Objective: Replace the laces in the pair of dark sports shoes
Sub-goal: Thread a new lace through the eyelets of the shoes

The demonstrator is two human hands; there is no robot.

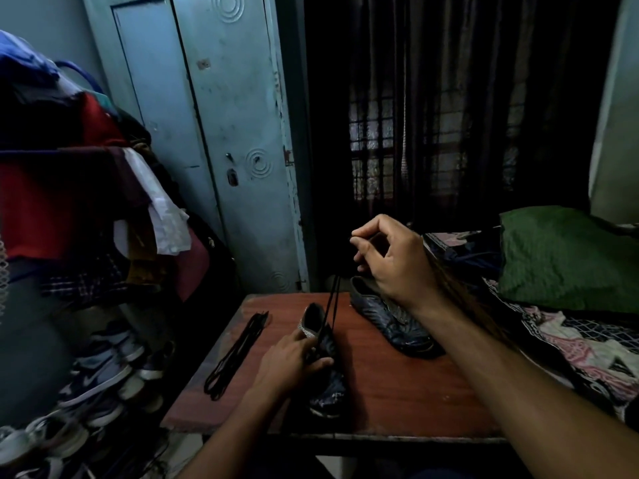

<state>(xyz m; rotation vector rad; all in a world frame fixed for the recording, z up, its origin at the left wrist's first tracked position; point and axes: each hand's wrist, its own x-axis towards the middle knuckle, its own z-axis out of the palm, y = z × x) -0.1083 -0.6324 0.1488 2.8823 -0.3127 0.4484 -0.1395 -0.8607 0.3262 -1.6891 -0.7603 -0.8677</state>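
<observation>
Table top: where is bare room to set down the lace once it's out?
Bare wood lies on the table near its front edge, between the near shoe and right forearm, and between that shoe and the spare laces. The back is crowded: far shoe, taut lace.

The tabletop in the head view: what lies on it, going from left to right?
Bundle of black laces → near shoe, which the left hand holds while the right hand pulls its lace up → second shoe, all on the table.
</observation>
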